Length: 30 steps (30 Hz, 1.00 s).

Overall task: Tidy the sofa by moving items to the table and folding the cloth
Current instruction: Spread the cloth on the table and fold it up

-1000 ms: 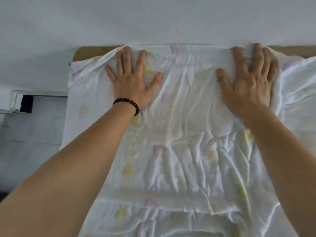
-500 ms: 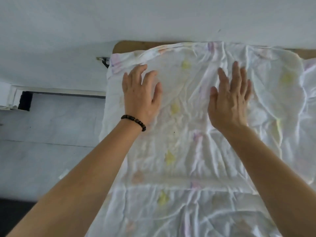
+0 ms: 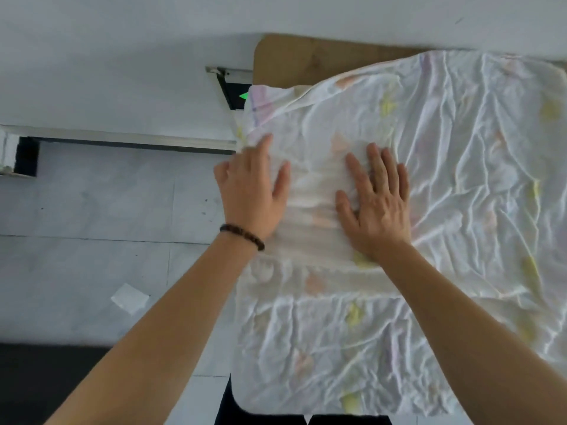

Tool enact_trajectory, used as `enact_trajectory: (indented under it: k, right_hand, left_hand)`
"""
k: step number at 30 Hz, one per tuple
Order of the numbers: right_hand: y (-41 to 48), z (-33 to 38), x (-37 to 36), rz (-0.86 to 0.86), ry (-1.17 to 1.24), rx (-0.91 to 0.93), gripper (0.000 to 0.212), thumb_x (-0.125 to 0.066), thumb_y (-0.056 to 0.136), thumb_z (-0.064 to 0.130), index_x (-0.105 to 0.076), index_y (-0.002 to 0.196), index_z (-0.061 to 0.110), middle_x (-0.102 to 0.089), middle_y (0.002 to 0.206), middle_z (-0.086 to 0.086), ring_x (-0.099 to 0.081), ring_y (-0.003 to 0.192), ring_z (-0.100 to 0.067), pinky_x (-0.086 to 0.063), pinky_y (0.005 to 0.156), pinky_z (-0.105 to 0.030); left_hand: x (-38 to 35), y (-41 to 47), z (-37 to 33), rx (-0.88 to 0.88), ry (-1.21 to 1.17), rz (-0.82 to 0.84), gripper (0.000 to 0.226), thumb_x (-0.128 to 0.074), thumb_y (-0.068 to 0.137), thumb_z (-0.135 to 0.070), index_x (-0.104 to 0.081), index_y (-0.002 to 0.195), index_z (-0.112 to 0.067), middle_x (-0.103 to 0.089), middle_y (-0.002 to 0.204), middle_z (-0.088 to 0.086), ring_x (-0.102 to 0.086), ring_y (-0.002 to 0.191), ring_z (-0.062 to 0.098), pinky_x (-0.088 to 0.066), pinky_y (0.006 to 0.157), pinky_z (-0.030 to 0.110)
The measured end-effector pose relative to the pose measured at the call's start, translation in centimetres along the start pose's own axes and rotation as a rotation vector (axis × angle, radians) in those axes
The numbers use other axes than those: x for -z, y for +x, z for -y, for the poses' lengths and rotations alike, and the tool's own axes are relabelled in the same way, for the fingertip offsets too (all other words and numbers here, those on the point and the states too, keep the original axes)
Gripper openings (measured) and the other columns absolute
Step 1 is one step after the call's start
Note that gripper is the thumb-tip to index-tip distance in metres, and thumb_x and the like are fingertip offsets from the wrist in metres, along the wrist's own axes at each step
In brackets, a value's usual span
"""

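A thin white cloth [image 3: 445, 185] with faint yellow, pink and orange prints lies spread and wrinkled over a brown wooden table [image 3: 294, 56]. Its left edge hangs a little past the table's side. My left hand [image 3: 251, 191], with a dark bead bracelet at the wrist, lies flat on the cloth's left edge, fingers apart. My right hand [image 3: 376, 204] presses flat on the cloth just to the right of it, fingers spread. The cloth between the two hands is bunched into small ridges. Neither hand grips anything.
Grey tiled floor [image 3: 92, 225] lies left of the table, with a white scrap of paper [image 3: 130, 297] on it. A white wall [image 3: 122, 56] runs behind. A dark box with a green light [image 3: 236, 93] sits at the table's far left corner.
Both hands have slid from the cloth's far edge toward its left side and come closer together. The view has shifted left, showing more floor and the table's bare corner.
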State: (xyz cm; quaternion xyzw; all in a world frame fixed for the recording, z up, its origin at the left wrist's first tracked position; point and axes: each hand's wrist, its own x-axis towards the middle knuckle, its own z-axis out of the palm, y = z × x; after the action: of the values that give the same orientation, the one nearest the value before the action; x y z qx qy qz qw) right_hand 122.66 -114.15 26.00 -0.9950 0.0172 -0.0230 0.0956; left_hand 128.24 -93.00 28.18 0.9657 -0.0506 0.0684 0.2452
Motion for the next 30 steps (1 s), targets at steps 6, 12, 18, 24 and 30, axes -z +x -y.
enact_trajectory:
  k: [6, 12, 18, 24, 30]
  right_hand:
    - [0.1, -0.3, -0.2, -0.035, 0.014, 0.004, 0.062, -0.039, 0.096, 0.054, -0.034, 0.153, 0.029, -0.023, 0.163, -0.007, -0.014, 0.152, -0.027, -0.013, 0.122, -0.048]
    - [0.2, -0.4, -0.1, -0.043, 0.042, -0.002, 0.062, -0.044, 0.095, 0.053, -0.037, 0.152, 0.027, -0.025, 0.163, -0.008, -0.016, 0.152, -0.027, -0.014, 0.122, -0.048]
    - [0.3, -0.4, 0.1, -0.041, 0.078, -0.013, 0.063, -0.048, 0.093, 0.052, -0.041, 0.151, 0.026, -0.027, 0.162, -0.009, -0.018, 0.152, -0.029, -0.015, 0.122, -0.049]
    - [0.4, -0.1, 0.8, 0.011, 0.103, -0.008, 0.062, -0.050, 0.094, 0.050, -0.042, 0.150, 0.025, -0.028, 0.161, -0.011, -0.019, 0.151, -0.030, -0.017, 0.121, -0.050]
    - [6.7, -3.4, 3.3, -0.163, 0.212, -0.042, 0.043, -0.047, 0.097, 0.049, -0.066, 0.126, 0.023, -0.060, 0.132, -0.006, -0.057, 0.115, -0.028, -0.037, 0.096, -0.039]
  left_hand:
    - [1.0, 8.8, 2.5, 0.183, -0.043, 0.052, 0.029, -0.052, 0.095, -0.035, -0.070, 0.110, -0.017, -0.058, 0.104, 0.011, -0.053, 0.078, 0.018, -0.044, 0.068, 0.029]
    - [2.0, 16.9, 3.2, 0.340, -0.289, -0.078, 0.031, -0.047, 0.095, -0.031, -0.070, 0.103, -0.011, -0.072, 0.092, 0.004, -0.065, 0.076, 0.016, -0.053, 0.075, 0.026]
    - [0.2, 19.5, 0.7, 0.417, -0.349, -0.123, 0.030, -0.051, 0.089, -0.023, -0.048, 0.115, -0.010, -0.061, 0.106, 0.002, -0.061, 0.100, 0.012, -0.048, 0.086, 0.022]
    - [-3.9, 12.5, -3.1, -0.074, 0.195, 0.274, 0.060, -0.032, 0.096, -0.056, -0.034, 0.147, -0.025, -0.022, 0.159, 0.012, -0.015, 0.147, 0.032, -0.016, 0.114, 0.056]
    - [-6.6, 11.4, -2.1, -0.087, 0.382, 0.247, 0.074, -0.013, 0.091, -0.074, -0.011, 0.153, -0.034, -0.004, 0.163, 0.012, -0.002, 0.149, 0.032, -0.008, 0.113, 0.064]
